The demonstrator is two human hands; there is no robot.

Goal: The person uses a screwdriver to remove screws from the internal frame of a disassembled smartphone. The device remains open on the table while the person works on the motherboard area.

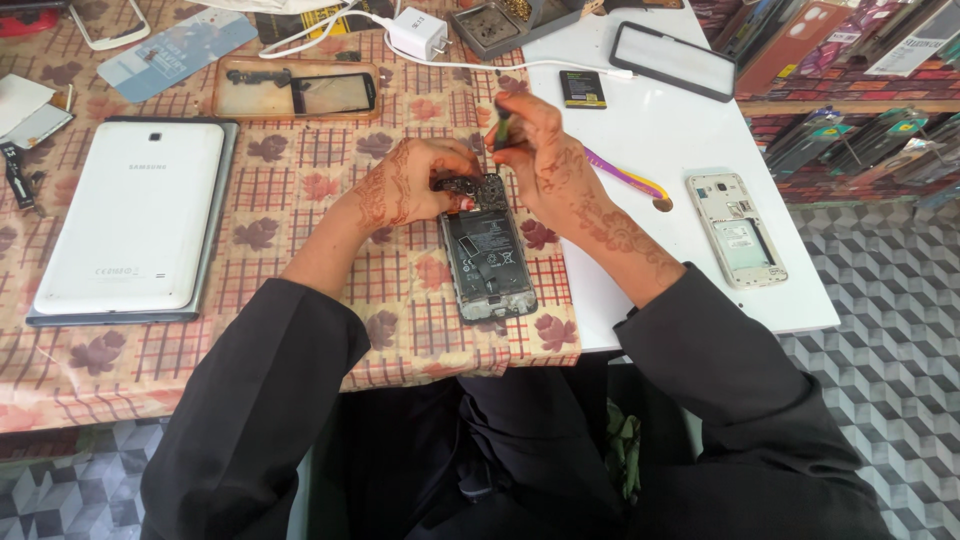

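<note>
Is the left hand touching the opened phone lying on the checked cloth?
Touching. The head view shows the left hand with its fingertips resting on the top end of the opened phone, no gap between them.
</note>
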